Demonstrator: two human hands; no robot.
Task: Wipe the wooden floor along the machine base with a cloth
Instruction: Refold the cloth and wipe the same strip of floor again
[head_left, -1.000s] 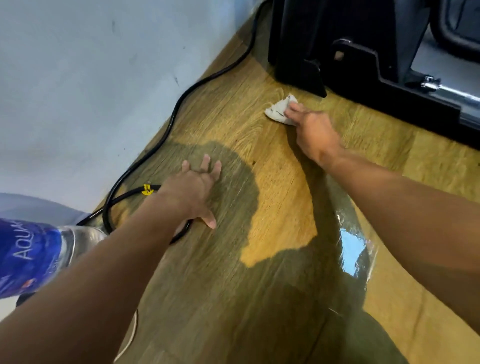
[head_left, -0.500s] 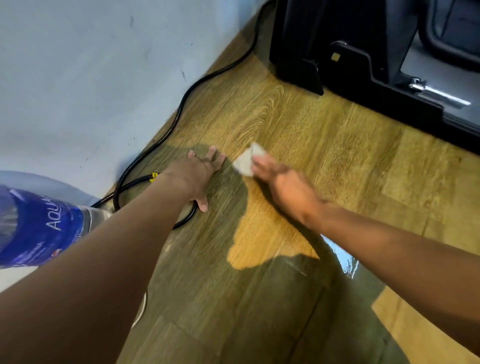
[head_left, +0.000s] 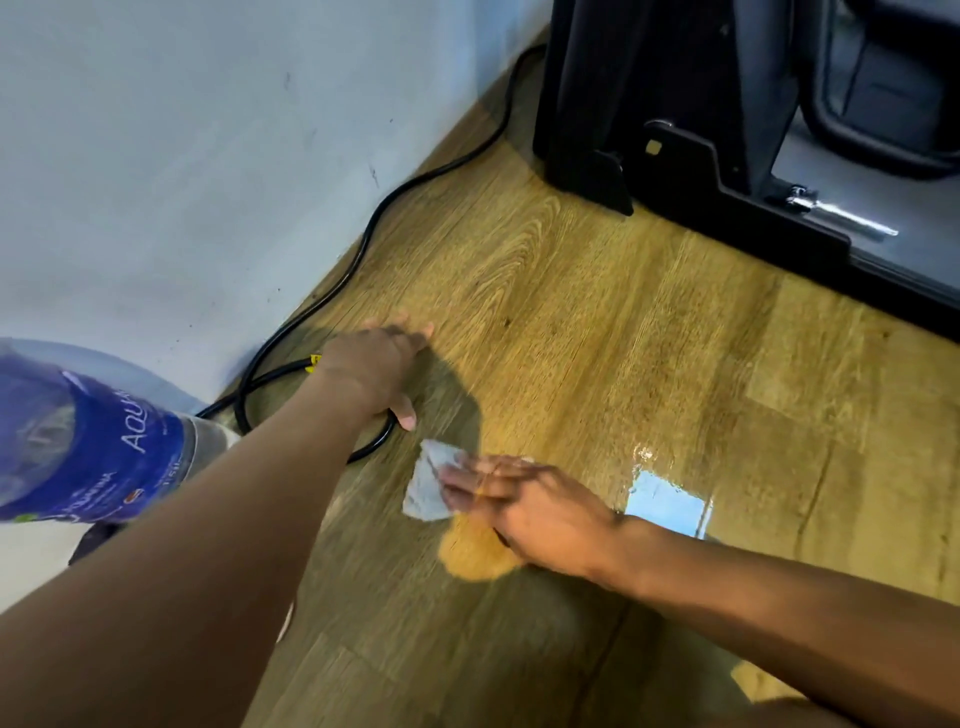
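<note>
A small white cloth (head_left: 427, 483) lies flat on the wooden floor (head_left: 571, 322), near the middle of the view. My right hand (head_left: 524, 509) presses on its right part with straight fingers. My left hand (head_left: 376, 364) rests flat on the floor a little farther off, beside a black cable, and holds nothing. The black machine base (head_left: 727, 192) stands at the upper right, well away from the cloth.
A black cable (head_left: 374, 228) runs along the pale wall (head_left: 208, 156) and loops under my left hand. A blue-labelled water bottle (head_left: 93, 447) stands at the left edge. A wet shiny patch (head_left: 667, 499) lies just right of my right wrist.
My right hand has dragged the cloth from the machine base back toward me, past my left hand. My left hand has stayed planted on the floor.
</note>
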